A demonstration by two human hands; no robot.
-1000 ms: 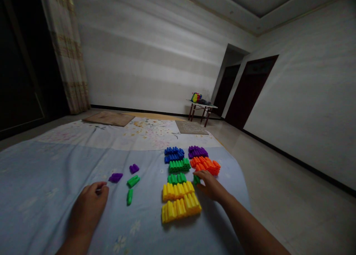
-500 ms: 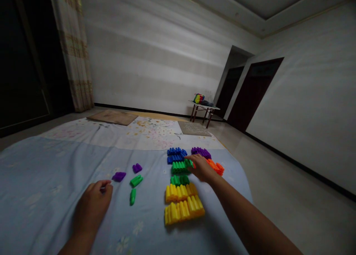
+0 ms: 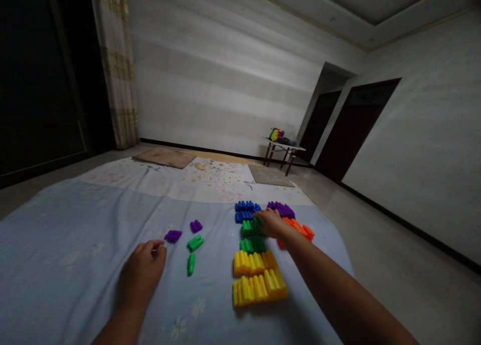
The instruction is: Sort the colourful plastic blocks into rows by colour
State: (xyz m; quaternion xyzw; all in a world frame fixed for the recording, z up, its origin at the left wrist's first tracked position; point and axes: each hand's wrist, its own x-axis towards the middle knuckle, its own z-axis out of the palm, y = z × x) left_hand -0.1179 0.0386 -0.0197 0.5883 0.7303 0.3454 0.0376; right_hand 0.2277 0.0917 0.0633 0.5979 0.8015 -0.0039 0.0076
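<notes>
My right hand (image 3: 271, 223) reaches over the upper green row (image 3: 248, 228), fingers closed on a green plastic block that they partly cover at the row's right end. The blocks look like short ribbed tubes joined side by side. Above sit two blue rows (image 3: 246, 216); below are a second green row (image 3: 252, 245) and two yellow rows (image 3: 259, 289). My left hand (image 3: 145, 265) rests on the cloth with fingers curled and nothing visible in them. Close to its fingertips lies a purple block (image 3: 173, 236). Beyond are another purple block (image 3: 196, 226) and two green ones (image 3: 195, 243).
Purple blocks (image 3: 281, 209) and orange blocks (image 3: 298, 228) lie right of the rows, partly behind my right hand and forearm. A flowered cloth (image 3: 93, 224) covers the surface. Two flat boards (image 3: 165, 157) lie at its far edge. A small table (image 3: 284, 144) stands beyond.
My right hand has lowered the green block onto the right end of the upper green row. My left hand stays curled beside the purple block. The whole view has shifted slightly.
</notes>
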